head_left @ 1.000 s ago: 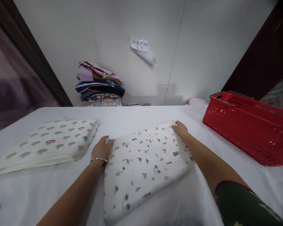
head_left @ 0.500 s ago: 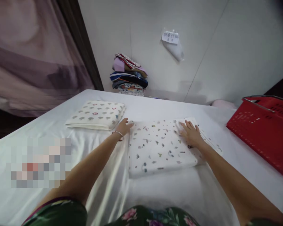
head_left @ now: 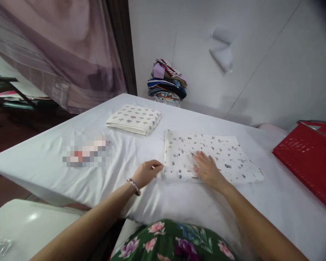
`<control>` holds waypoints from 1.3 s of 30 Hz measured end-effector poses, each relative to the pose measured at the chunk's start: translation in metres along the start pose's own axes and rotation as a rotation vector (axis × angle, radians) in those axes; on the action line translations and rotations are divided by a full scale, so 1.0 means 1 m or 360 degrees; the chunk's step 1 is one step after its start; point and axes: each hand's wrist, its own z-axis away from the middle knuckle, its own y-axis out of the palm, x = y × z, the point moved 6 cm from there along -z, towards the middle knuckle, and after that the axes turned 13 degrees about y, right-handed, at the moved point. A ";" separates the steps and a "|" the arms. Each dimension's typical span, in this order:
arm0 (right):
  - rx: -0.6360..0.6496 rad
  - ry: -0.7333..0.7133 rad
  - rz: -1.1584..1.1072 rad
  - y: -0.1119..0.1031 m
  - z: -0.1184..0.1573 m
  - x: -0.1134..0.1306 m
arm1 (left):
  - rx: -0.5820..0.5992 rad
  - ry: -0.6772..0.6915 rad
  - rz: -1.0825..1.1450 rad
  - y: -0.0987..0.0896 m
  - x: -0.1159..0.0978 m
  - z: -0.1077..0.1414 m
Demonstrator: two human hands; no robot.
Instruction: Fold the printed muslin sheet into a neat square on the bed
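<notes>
A white cloth with small printed motifs (head_left: pixel 184 154) lies folded flat in front of me on the white-covered table. At its left edge, towards the near corner, my left hand (head_left: pixel 147 172) has thumb and fingers pinched together on the fabric; a bracelet circles that wrist. My right hand (head_left: pixel 208 169) rests flat on the cloth's middle, fingers outstretched and slightly blurred. Beyond my left hand sits a second folded cloth (head_left: pixel 133 117), cream with grey mushroom-like shapes and a few red ones.
A red plastic basket (head_left: pixel 309 159) stands at the right. Against the wall rises a stack of folded clothes (head_left: pixel 168 81). A pixelated patch (head_left: pixel 84 150) covers something on the left of the table (head_left: pixel 43 145). A glossy white surface (head_left: pixel 38 217) is at lower left; a curtain hangs behind.
My left hand has come from the cloth's far left corner towards me and closed on its edge. My right hand has slid inward and nearer. The view has shifted, showing more of the left side.
</notes>
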 end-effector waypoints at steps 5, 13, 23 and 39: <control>0.0172 -0.0371 -0.0071 0.021 0.020 0.071 | -0.0100 0.0097 -0.0096 0.022 -0.017 0.020; -0.0041 -0.0338 0.0073 0.047 0.021 0.071 | -0.0081 0.0180 0.0317 0.042 -0.016 0.023; 0.0148 -0.0312 0.0021 0.043 0.025 0.077 | 0.0045 0.0145 0.0286 0.045 -0.011 0.028; 0.0033 0.0460 -0.0015 0.009 -0.179 0.113 | -0.0034 0.0385 -0.0101 0.046 -0.018 0.034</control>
